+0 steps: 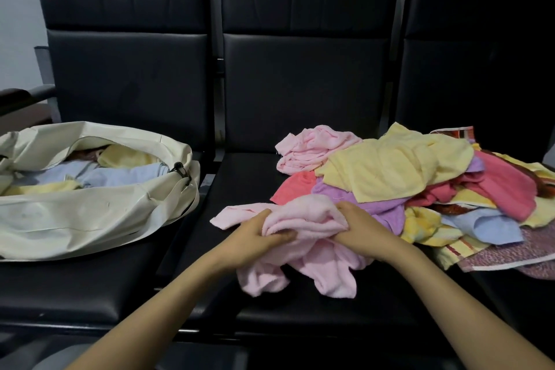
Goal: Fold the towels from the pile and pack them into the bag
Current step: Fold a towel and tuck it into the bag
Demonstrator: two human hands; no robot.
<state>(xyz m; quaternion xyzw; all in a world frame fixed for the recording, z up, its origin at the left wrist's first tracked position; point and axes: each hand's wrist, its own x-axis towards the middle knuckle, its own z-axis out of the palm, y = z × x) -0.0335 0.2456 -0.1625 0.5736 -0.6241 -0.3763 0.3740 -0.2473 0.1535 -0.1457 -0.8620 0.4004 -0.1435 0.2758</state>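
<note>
left hand: gripping the pink towel, fingers curling into its bunched cloth.
right hand: clutching the same towel, fingers hidden underneath.
pile: lying just beyond the right fingers.
bag: sitting open, well left of the left fingers.

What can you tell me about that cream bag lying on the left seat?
The cream bag is soft and creased, seemingly canvas or coated fabric. It lies slumped on the black left seat, its long mouth gaping upward. A small black clip and pale straps sit at its right end. Inside lie light blue towels and pale yellow towels, with something reddish further back. Apart from the seat and its contents, nothing visibly touches it.
</note>
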